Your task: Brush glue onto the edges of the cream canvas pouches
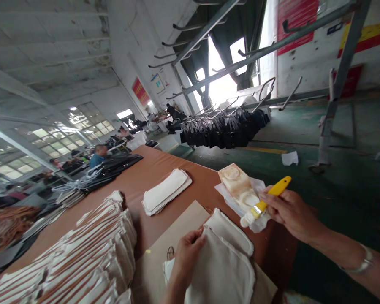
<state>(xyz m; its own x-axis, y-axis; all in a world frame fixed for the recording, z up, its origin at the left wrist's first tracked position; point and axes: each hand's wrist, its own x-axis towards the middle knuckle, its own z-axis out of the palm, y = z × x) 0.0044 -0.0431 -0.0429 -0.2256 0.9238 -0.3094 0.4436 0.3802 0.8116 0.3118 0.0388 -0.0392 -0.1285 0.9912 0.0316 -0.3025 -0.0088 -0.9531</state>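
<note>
My right hand [288,211] is closed round the yellow handle of a brush [278,188], whose bristles dip toward the whitish, glue-smeared container [237,181] at the table's right edge. A crumpled white sheet lies under the container. My left hand [188,253] pinches the upper left corner of a pale fabric piece [221,266]. Another pale piece [232,230] lies partly beneath it, on a brown paper sheet [158,257].
Long rows of pale folded pieces [79,249] fill the left of the brown table [167,162]. A small pale stack [166,192] sits mid-table. Beyond are black goods [117,164], a hooked metal rack [327,114] with hanging black items, and a seated person [98,156].
</note>
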